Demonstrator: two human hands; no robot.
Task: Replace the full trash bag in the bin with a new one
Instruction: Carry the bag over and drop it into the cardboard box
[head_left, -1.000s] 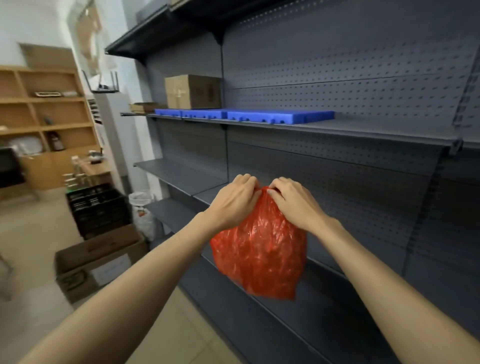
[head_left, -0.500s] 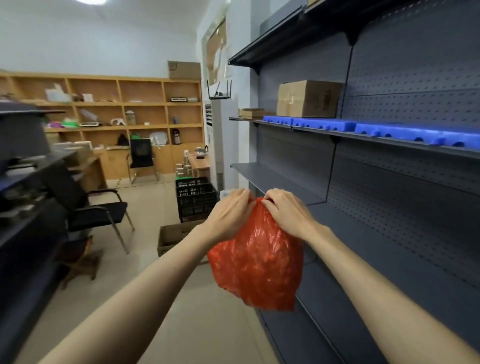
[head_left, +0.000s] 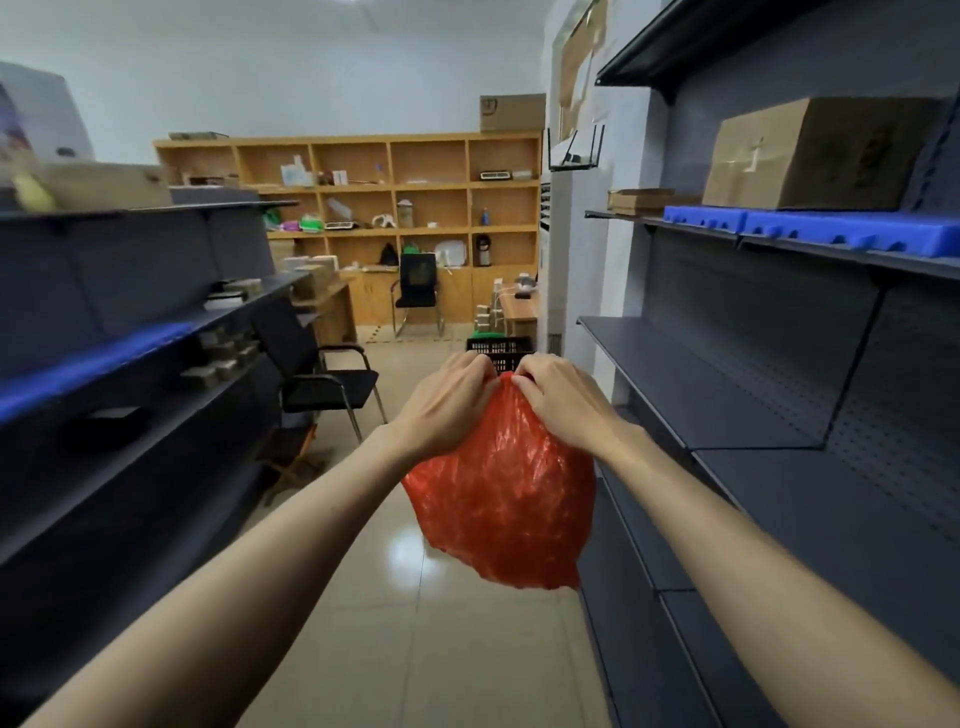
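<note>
Over the last second the view has swung from the grey pegboard wall to the open aisle, while the hands and the bag have kept their places in front of the chest — a sign, I judge, that the person has turned to carry the bag off. No bin shows, and whether this is the full bag or the new one cannot be told for certain, though it bulges as if filled.

On the left runs a dark metal shelving unit (head_left: 130, 291), matte and flat-edged, with blue foam strips along one tier. Just past it stands a black chair (head_left: 317, 374) on thin chrome legs, over glossy beige floor tiles (head_left: 415, 649) that throw back a ceiling light.

The left hand (head_left: 447, 402) is pinched shut on the gathered neck of the red trash bag (head_left: 504, 499), fingers curled tight. The bag hangs clear of the floor — thin, crinkled, glossy plastic, rounded below and tapering to its bunched top. The right hand (head_left: 558, 397) clamps the same neck from the other side, knuckles almost meeting the left's.

Rightward, grey perforated shelves (head_left: 727, 395) hold a cardboard box (head_left: 821, 153).
</note>
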